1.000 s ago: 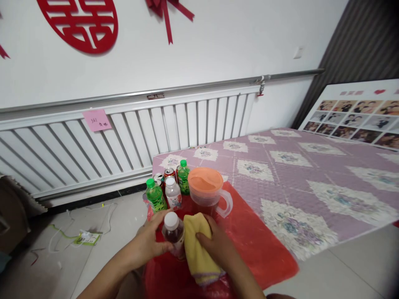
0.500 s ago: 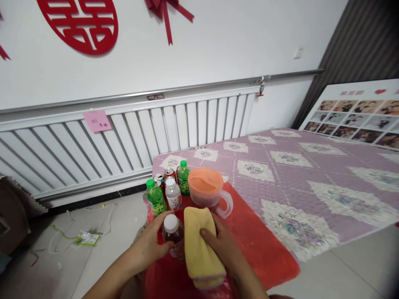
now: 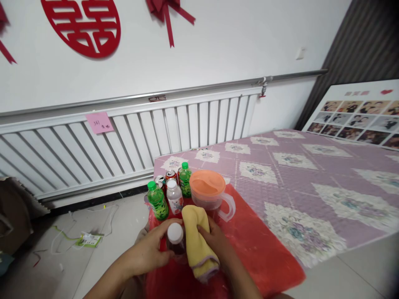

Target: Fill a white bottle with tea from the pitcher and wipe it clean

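Observation:
My left hand is wrapped round a white-capped bottle with dark contents, which stands over the red plastic sheet. In my right hand is a folded yellow cloth, its left side pressed against the bottle. Behind them are two green-capped bottles, a white-capped clear bottle and several cans. A jug with an orange lid stands just beyond the cloth, its handle pointing right.
A bed with a purple quilted cover extends to the right. Behind runs a white radiator with a pink note. Cables and a green-white packet lie on the floor at left. A photo board leans at the right.
The bottle has shifted slightly right and down with my left hand. The cloth has tilted and its lower end has moved left. The whole view has shifted a little.

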`<state>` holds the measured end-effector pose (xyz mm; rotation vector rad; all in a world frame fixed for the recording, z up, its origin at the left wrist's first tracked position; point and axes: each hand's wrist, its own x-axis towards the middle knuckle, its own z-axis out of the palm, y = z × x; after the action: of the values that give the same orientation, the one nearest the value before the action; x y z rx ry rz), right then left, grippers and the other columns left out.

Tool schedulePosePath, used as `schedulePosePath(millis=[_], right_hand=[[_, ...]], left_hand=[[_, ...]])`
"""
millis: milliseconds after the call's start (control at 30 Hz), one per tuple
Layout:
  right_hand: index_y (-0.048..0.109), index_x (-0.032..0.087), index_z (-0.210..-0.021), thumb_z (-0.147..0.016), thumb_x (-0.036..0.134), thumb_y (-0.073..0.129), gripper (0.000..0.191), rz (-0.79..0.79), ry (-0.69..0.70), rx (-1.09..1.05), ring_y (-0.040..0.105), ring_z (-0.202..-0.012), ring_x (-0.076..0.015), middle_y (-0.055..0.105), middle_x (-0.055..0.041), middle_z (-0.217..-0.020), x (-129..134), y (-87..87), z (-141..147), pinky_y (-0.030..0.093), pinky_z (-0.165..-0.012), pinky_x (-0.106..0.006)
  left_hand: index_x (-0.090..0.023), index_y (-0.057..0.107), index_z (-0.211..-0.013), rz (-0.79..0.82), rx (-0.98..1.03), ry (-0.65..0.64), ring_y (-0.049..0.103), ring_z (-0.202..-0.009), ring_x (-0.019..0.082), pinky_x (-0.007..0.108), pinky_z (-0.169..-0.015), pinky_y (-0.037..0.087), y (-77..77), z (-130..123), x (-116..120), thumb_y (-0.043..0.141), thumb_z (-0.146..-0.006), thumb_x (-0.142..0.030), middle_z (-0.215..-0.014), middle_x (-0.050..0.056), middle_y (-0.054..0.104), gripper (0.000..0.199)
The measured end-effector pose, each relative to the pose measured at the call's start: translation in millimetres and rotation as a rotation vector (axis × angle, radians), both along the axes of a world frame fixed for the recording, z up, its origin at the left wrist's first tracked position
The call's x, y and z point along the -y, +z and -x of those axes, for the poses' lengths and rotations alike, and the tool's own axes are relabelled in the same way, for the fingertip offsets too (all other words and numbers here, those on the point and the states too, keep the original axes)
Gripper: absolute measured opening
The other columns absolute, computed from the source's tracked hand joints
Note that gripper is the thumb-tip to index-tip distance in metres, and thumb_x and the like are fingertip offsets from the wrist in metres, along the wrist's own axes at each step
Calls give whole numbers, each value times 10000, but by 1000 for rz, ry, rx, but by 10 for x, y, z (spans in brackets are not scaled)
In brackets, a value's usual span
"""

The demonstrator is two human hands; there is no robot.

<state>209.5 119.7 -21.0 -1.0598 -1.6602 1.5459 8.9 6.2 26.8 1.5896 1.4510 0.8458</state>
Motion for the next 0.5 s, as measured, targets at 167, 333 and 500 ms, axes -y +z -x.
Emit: schedulePosePath(millis=[167, 333, 500], right_hand=[[497, 135, -1343, -784, 257, 563, 576, -153, 68, 227, 614, -1196, -306, 631, -165, -1336, 34, -13, -51, 443, -1035, -464], [503, 186, -1332, -777, 226, 559, 560, -200, 101, 277, 629, -1157, -266, 645, -123, -1312, 140, -14, -157, 461, -994, -407], [493, 165, -1351, -757, 244, 588, 607, -169, 98, 239, 603, -1190, -268, 626, -133, -1328, 177, 33, -259, 438, -1030, -402]], left_hand=[[-280, 392, -1429, 38, -25, 78, 435, -1377, 256, 460, -1186, 305, -131, 66, 6, 600, -683, -28, -1490, 59, 485, 814], [-279, 353, -1461, 6, -85, 78, 319, -1454, 253, 482, -1232, 178, -112, 97, 43, 568, -647, -5, -1565, 60, 375, 885], [-275, 367, -1448, -65, -141, 160, 322, -1444, 283, 496, -1224, 197, -102, 12, 60, 623, -630, -54, -1545, 69, 378, 886]])
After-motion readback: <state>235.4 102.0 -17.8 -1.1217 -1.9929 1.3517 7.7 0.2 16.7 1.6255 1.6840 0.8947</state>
